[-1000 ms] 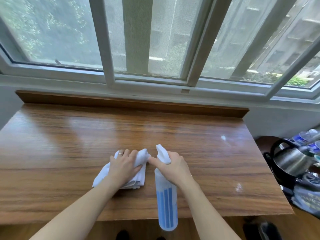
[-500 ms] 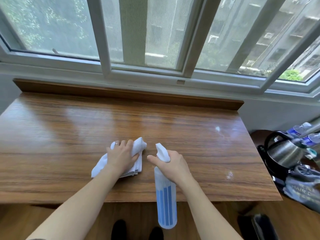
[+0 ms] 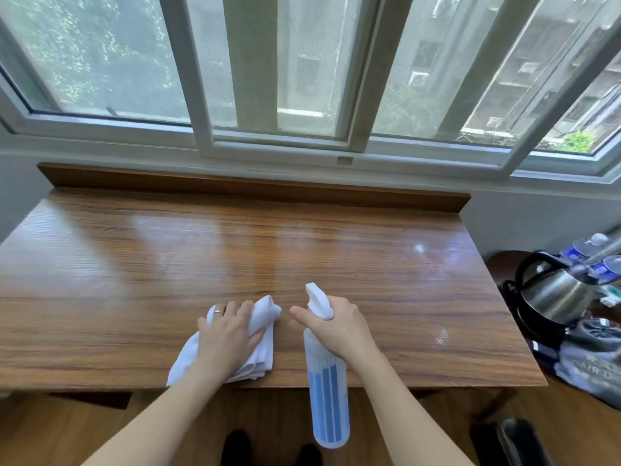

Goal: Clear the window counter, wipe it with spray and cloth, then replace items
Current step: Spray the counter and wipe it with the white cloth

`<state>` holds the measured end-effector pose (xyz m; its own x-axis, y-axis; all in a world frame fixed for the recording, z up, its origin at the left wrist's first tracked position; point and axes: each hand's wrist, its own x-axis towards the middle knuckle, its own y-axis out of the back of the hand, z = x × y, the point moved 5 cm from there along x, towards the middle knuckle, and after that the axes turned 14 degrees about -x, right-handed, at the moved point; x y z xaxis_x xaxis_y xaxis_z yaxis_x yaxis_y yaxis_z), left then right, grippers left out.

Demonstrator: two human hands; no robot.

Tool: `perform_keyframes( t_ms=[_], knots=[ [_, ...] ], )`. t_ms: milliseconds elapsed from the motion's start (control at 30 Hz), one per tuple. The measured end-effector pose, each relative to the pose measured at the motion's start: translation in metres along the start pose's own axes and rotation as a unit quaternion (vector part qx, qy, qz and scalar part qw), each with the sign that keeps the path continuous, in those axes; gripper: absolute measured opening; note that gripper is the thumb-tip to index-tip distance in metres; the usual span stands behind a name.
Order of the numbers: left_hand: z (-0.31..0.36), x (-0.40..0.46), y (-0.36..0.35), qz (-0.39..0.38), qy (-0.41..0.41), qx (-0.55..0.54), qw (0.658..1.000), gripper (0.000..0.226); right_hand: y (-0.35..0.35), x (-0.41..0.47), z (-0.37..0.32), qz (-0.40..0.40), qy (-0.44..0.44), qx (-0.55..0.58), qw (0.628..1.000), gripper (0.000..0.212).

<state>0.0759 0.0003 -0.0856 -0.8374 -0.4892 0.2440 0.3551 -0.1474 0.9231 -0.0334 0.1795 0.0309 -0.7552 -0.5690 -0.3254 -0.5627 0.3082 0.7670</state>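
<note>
The wooden window counter stretches under the window, its top glossy, with small wet spots at the right. My left hand grips a bunched white cloth and presses it on the counter near the front edge. My right hand grips the neck of a translucent spray bottle with blue stripes and a white nozzle. The forefinger lies stretched out by the trigger, and the nozzle points away over the counter. The bottle's body hangs past the front edge.
A steel kettle with a black handle stands on a low round table to the right. Beside it are water bottles and a grey bag. A raised wooden ledge runs along the counter's back, below the window frame.
The view has pulled back and tilted, so the counter sits lower in frame. Both hands keep their hold; the cloth and bottle stay near the front edge.
</note>
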Motion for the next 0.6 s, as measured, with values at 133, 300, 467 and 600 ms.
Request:
perform_keyframes(
  t_ms=[133,300,467,600],
  knots=[
    [-0.004,0.032,-0.004,-0.024,0.041,-0.006,0.999,0.047,-0.004,-0.003,0.011,-0.006,-0.004,0.001,1.000,0.049],
    [-0.006,0.061,-0.011,-0.091,0.105,-0.014,0.990,0.049,-0.009,-0.006,0.023,-0.008,-0.003,-0.003,1.000,0.049],
    [0.002,0.042,-0.007,-0.064,0.092,-0.024,0.993,0.047,-0.010,-0.007,0.031,-0.004,0.007,-0.005,1.000,0.048],
    [0.004,0.014,-0.006,-0.061,0.074,-0.026,0.995,0.049,-0.014,-0.007,0.035,-0.009,0.012,-0.015,1.000,0.051]
  ],
)
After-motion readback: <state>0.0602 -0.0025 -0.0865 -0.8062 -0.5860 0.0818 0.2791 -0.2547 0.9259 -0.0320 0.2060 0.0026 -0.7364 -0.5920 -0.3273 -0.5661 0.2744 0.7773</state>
